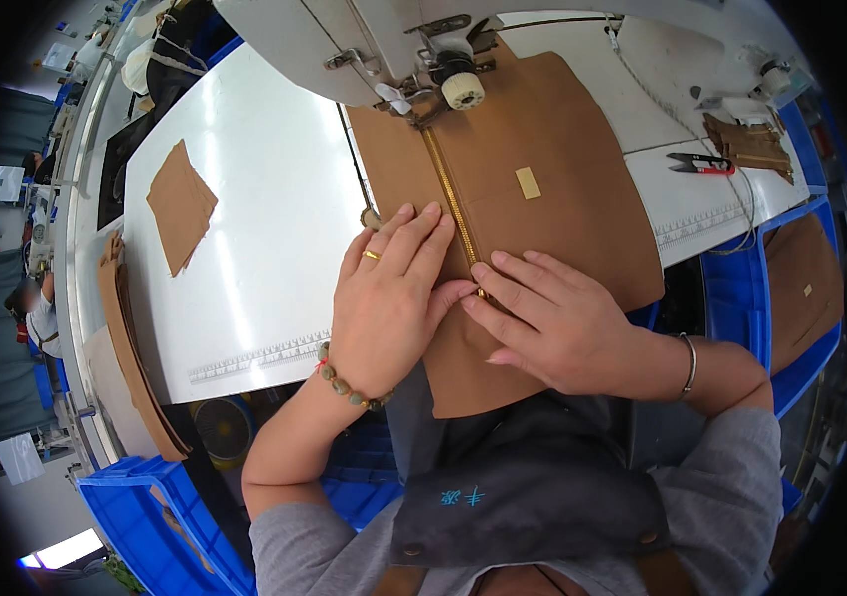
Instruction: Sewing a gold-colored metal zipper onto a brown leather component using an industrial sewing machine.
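Observation:
A large brown fabric panel (582, 149) lies flat under the head of a white sewing machine (344, 50). A gold-toothed zipper (450, 189) runs along it from the machine's needle area down to my hands. My left hand (388, 288) rests flat on the panel to the left of the zipper, fingers stretched out. To the right of the zipper, my right hand (557, 323) lies with spread fingers, its fingertips at the zipper's near end. The left thumb and right fingertips nearly meet there. A small tan patch (528, 183) sits on the panel.
A stack of brown pieces (182, 207) lies on the white table (254, 149) at left. Thread snips (701, 164) and small brown pieces (749, 144) lie at right. Blue bins stand at lower left (160, 517) and right (736, 298); the right one holds brown panels.

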Demonstrator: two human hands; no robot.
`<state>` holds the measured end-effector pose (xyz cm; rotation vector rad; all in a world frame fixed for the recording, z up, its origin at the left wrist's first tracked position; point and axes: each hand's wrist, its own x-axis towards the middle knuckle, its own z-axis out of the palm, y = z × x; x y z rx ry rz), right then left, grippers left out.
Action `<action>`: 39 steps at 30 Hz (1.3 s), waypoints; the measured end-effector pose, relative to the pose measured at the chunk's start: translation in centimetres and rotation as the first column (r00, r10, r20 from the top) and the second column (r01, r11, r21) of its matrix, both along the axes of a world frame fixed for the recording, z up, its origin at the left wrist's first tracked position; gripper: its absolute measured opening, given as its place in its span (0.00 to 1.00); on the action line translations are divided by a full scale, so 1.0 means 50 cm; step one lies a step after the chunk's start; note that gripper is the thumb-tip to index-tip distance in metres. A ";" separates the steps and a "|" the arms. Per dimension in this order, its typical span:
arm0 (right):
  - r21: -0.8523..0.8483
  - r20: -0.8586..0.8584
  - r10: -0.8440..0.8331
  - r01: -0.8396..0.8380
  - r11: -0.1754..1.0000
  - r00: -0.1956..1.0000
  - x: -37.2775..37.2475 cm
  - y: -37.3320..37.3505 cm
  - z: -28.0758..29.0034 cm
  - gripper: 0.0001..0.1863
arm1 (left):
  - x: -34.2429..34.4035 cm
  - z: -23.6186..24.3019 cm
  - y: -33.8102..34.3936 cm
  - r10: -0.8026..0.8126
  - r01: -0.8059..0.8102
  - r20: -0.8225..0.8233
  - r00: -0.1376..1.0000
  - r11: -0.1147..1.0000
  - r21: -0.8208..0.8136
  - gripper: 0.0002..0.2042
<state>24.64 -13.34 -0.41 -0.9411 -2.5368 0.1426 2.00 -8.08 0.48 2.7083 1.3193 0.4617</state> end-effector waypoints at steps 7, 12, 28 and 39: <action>-0.006 -0.137 -0.073 0.073 0.997 0.988 0.025 0.115 0.000 0.33 | -0.012 0.002 0.003 -0.012 0.011 -0.042 0.999 1.000 -0.025 0.42; 0.043 0.042 -0.065 0.063 0.997 0.997 0.015 0.137 -0.005 0.42 | -0.009 0.004 0.008 -0.009 0.008 -0.031 0.999 1.000 -0.017 0.43; 0.084 0.160 -0.004 -0.010 0.996 0.987 0.032 0.146 0.016 0.45 | 0.000 0.008 0.010 -0.017 0.018 -0.039 0.999 1.000 0.015 0.41; 0.105 0.166 -0.025 0.008 0.994 0.986 0.023 0.204 0.011 0.43 | -0.010 0.008 0.077 -0.006 0.007 -0.028 1.000 0.999 0.034 0.42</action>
